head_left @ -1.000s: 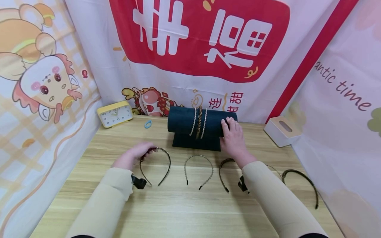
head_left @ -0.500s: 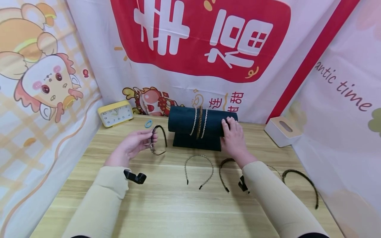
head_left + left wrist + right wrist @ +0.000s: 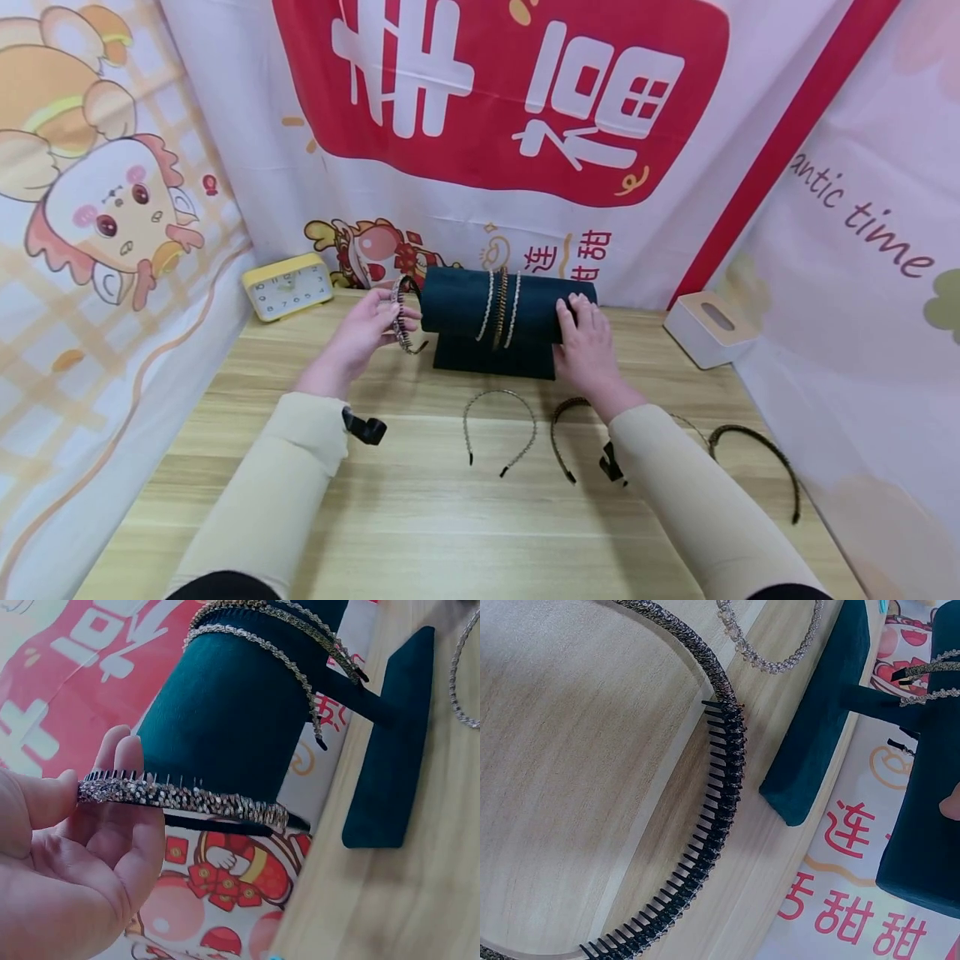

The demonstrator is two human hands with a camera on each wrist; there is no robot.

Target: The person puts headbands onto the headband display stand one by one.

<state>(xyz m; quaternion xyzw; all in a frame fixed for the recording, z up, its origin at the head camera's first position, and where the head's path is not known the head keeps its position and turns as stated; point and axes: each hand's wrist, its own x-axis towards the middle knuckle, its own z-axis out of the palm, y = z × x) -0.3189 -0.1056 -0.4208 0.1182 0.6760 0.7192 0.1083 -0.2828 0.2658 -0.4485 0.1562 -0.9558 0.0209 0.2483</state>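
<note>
In the head view, the right sleeve (image 3: 693,492) hides part of a dark headband (image 3: 568,405) and most of a thin gold headband (image 3: 689,424). In the left wrist view, the left hand (image 3: 82,877), itself cropped, hides part of the jewelled headband (image 3: 180,799). Only a fingertip of the right hand (image 3: 951,804) enters the right wrist view.

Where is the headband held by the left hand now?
In the head view, the left hand holds the headband beside the left end of the dark green stand.
</note>
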